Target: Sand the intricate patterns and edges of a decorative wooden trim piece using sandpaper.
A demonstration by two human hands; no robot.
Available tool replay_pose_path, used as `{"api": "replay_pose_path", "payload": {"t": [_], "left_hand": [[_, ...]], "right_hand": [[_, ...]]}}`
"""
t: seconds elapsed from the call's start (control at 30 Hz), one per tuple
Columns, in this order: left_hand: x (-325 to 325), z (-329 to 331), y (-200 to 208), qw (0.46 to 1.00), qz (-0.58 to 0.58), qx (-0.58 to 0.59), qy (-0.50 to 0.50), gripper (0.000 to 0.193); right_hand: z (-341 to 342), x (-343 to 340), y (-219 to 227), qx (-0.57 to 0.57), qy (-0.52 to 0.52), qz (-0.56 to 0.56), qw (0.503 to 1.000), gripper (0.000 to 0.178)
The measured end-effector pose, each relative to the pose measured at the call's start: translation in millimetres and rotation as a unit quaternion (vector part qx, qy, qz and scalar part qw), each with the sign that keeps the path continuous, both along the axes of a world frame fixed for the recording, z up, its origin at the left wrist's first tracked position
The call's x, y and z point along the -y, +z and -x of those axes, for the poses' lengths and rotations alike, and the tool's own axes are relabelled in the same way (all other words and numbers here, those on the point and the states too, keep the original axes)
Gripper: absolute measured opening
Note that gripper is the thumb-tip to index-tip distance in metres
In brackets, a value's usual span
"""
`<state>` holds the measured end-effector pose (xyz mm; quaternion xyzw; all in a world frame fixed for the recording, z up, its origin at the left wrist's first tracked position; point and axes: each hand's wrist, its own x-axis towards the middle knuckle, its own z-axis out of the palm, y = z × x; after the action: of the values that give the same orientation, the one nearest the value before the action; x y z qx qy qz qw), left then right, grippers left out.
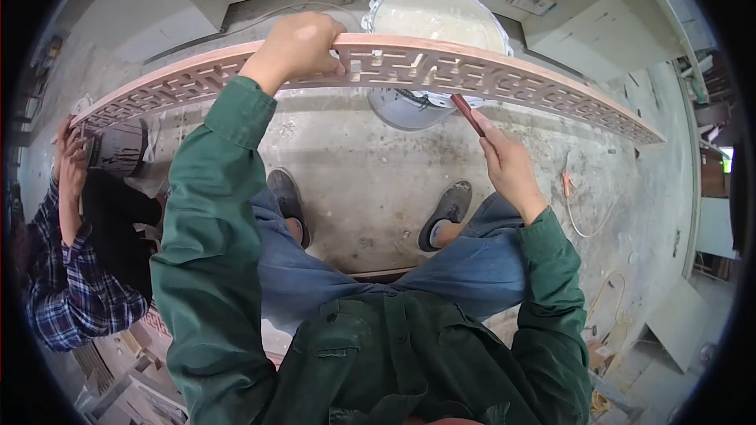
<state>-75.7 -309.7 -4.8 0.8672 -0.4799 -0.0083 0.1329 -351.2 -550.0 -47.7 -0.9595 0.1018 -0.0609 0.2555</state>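
Observation:
A long wooden lattice panel with cut-out fretwork stretches across the view in front of me. My left hand is closed over its top edge, left of the middle, fingers wrapped over the far side. Held in my right hand is a slim dark-red stick-shaped tool. Its far end reaches the panel's lower edge, right of the middle. I cannot make out its tip or tell whether it touches the panel. Behind the panel stands a large round bucket with a pale, whitish top.
A co-worker in a plaid shirt sits at left, hands near the panel's left end, beside a dark-stained bucket. An orange-handled tool with a cord lies on the concrete floor at right. Pale cabinets stand at the back.

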Motion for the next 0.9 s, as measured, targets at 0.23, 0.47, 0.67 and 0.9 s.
{"api": "replay_pose_path", "payload": {"t": [0.23, 0.47, 0.67, 0.9], "left_hand": [[-6, 1, -3, 0.999, 0.03, 0.027, -0.022, 0.029], [-5, 4, -7, 0.996, 0.066, 0.051, -0.025, 0.029], [-7, 7, -7, 0.995, 0.073, 0.07, -0.026, 0.027], [-3, 9, -1, 0.994, 0.078, 0.068, -0.013, 0.024]], "right_hand": [[-4, 13, -13, 0.021, -0.037, 0.006, 0.999, 0.046], [-8, -21, -43, 0.08, -0.109, 0.055, 0.989, 0.048], [-21, -57, -63, 0.111, -0.186, 0.073, 0.974, 0.05], [-14, -20, -52, 0.089, -0.154, 0.127, 0.976, 0.054]]}}
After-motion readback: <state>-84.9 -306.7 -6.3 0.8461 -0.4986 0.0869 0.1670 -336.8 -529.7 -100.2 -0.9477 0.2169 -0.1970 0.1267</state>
